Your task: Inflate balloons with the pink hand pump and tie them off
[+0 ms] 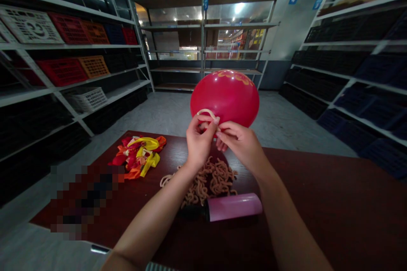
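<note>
An inflated red balloon (225, 99) with a yellow pattern near its top hangs above the table's far edge. My left hand (201, 137) pinches a pale, cord-like tie (206, 111) that curves up against the balloon. Close beside it, my right hand (238, 139) is closed with its fingertips at the balloon's neck, which the fingers mostly hide. Below my hands lies a pile of brown, curly ties (219, 175). A pink balloon pump (235, 207) with a black end rests in front of the pile.
Deflated red, orange and yellow balloons (143, 154) lie at the left of the dark wooden table (318, 194). A blurred patch covers the table's left corner. Shelves with crates (68, 71) stand left and right, and a metal rack (203, 38) stands at the back.
</note>
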The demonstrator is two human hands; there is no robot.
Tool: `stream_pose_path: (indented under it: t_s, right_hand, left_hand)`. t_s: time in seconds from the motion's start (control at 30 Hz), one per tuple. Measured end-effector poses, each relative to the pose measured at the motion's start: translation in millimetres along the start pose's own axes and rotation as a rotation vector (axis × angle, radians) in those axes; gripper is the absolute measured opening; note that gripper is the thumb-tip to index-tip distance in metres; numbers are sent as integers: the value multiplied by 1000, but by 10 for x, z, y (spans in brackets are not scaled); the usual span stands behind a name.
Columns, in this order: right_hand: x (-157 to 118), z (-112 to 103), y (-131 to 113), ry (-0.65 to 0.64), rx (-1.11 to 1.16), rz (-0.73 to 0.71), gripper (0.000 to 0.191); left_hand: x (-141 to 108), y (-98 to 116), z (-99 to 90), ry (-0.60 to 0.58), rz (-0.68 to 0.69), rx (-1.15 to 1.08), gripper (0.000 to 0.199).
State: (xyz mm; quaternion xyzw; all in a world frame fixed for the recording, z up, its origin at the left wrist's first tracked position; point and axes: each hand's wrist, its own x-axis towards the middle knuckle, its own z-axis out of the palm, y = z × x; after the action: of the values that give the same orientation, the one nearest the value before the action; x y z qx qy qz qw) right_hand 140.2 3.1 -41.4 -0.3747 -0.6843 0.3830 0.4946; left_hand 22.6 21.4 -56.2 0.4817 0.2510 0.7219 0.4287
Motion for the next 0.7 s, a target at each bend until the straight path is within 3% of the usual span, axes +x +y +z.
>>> stream_pose_path:
  t_s: [0.17,0.3,0.47,0.6,0.7]
  right_hand:
    - [-5,-4,-33,67,-26,-24,15]
    - [4,50,-22,143,13,3,19]
    - [-6,130,-28,220,-92,-10,17]
    - [-12,125,-54,237,-72,-10,17]
    - [-6,64,-63,251,3,5,19]
  left_hand:
    - [25,37,22,-13,-74,-31,26]
    - [34,-26,19,55,-69,89,32]
    - [36,-94,-11,66,-85,125,36]
    - [39,-33,-1,4,-197,15,42]
    - [38,41,14,-122,-293,-87,44]
